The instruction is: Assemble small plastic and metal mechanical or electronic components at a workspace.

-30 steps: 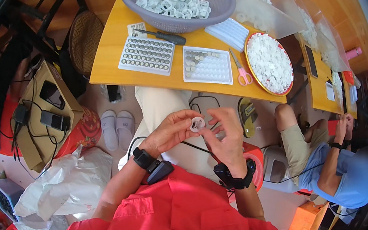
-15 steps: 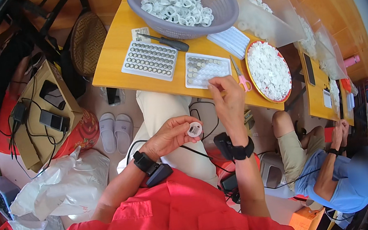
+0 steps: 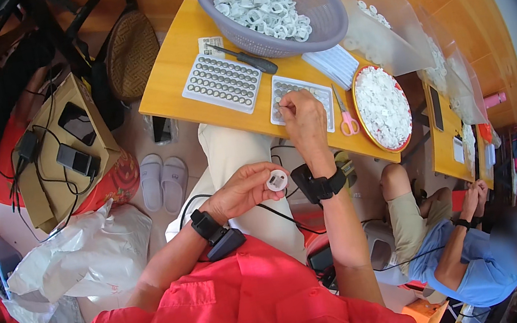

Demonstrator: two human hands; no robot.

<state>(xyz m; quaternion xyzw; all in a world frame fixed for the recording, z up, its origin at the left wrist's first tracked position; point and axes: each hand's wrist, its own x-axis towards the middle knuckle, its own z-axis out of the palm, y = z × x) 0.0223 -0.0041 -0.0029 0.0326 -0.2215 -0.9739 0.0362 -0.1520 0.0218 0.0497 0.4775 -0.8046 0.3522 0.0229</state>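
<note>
White piece (head cam) [image 3: 277, 180]: round, pale, dark rectangular bit mid-face; over the lap, off the tabletop's [image 3: 160, 85] near edge
Left hand [image 3: 243, 192]: fingertips pinched on the white piece
Right hand [image 3: 301, 117]: reaching over the near edge, fingers bunched at a disc tray [image 3: 330, 108]; can't tell if it's got anything
Counts: two disc trays, one screwdriver [image 3: 259, 63], one scissors [image 3: 348, 122]

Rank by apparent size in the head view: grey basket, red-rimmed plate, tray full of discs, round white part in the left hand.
1. Grey basket
2. Red-rimmed plate and tray full of discs: too alike to rank
3. Round white part
</note>
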